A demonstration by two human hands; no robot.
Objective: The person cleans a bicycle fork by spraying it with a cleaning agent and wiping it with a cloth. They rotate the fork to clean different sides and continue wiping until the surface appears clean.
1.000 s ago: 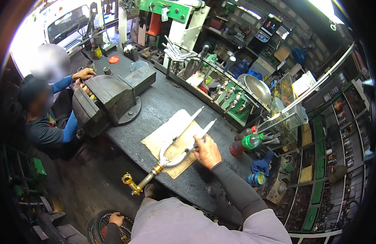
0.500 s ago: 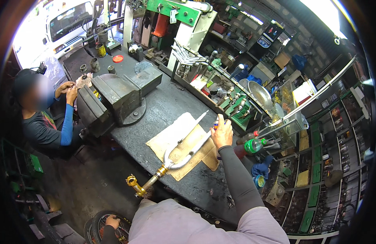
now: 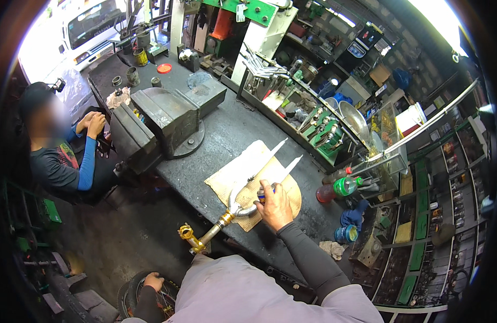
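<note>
Lettering stands on the front of the white truck (image 3: 93,44) at the far left. Nearer, the can (image 3: 261,196) in the right hand (image 3: 276,209) wears a dark blue label (its print too small to read). A white tag (image 3: 241,12) hangs on the green beam (image 3: 259,11) at the far side, its writing likewise illegible.
</note>
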